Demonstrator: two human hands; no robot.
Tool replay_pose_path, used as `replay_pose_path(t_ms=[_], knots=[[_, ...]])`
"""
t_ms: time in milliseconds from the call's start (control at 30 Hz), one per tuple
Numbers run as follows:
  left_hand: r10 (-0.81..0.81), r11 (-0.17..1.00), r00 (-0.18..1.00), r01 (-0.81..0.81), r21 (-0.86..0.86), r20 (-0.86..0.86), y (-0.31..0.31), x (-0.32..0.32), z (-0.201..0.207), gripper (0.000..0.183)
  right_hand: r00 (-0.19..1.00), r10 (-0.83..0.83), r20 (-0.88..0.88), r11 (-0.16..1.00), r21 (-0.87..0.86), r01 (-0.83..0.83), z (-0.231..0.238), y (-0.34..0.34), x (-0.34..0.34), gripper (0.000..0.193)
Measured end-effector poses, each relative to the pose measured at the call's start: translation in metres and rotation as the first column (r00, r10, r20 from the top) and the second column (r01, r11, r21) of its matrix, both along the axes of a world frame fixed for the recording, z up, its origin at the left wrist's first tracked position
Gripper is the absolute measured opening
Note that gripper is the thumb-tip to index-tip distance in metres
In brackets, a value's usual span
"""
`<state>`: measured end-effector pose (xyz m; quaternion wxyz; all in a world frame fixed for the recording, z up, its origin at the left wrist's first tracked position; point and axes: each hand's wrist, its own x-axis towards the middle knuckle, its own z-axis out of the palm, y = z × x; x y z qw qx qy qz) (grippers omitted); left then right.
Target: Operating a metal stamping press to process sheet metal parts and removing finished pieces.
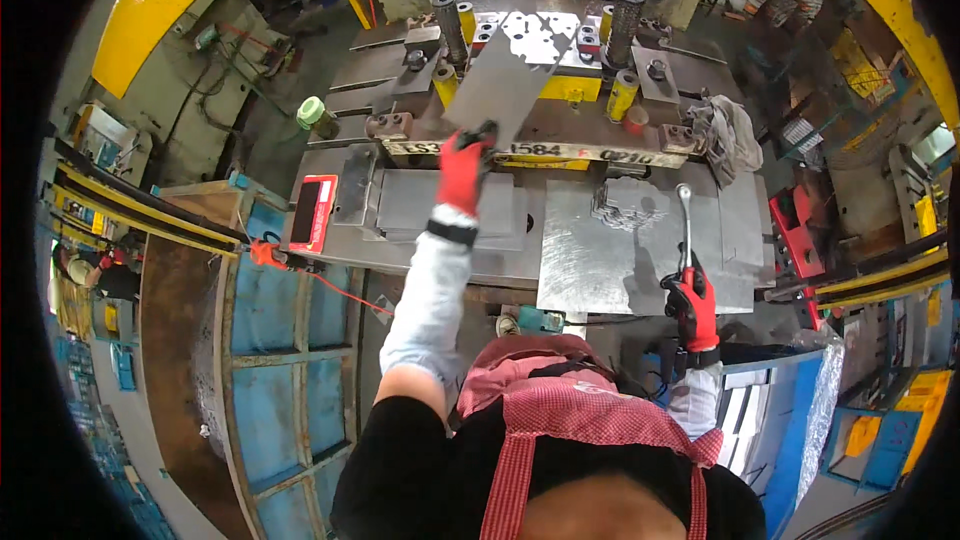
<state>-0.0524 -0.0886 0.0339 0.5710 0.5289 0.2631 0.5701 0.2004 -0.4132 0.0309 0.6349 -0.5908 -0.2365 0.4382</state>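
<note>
My left hand (467, 168), in a red and black glove, grips the near edge of a thin grey metal sheet (498, 90). The sheet slants up over the front of the press die (395, 147), its far end against a cut-out metal piece (545, 35). My right hand (692, 307), gloved alike, is closed round the handle of a slim metal tool with a round head (685, 215), like a wrench. Left of that tool, small cut metal parts (628, 205) lie piled on a flat metal plate (580, 260). Flat sheets (440, 202) are stacked beneath my left forearm.
Guide posts (625, 25) and yellow blocks (620, 95) rise from the die. A grey rag (725, 140) hangs at its right end. Further left stand a green-capped jar (312, 113) and a red-framed panel (313, 213). A blue-panelled frame (295, 370) stands at lower left.
</note>
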Motion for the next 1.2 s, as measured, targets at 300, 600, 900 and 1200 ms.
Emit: replay_pose_path(t_ms=[300,600,900,1200], knots=[[0.036,0.862,0.547,0.406,0.303,-0.836,-0.016,-0.077,0.124,0.016,0.741,0.274,0.613,0.929,0.03,-0.368,0.076,0.029,-0.024,0.066],[-0.121,0.691,0.557,0.641,0.333,-0.821,0.005,-0.052,0.109,0.022,0.767,0.626,0.14,0.752,0.155,-0.641,0.055,0.065,-0.046,0.069],[-0.685,0.432,0.625,0.762,-0.482,0.374,-0.027,-0.047,-0.003,0.048,0.897,0.442,0.003,0.854,0.303,-0.422,0.078,0.17,-0.029,0.033],[-0.44,0.581,0.635,0.74,-0.338,0.634,-0.009,0.054,0.021,0.045,0.848,0.518,0.117,0.825,0.196,-0.531,0.038,0.298,0.012,0.019]])
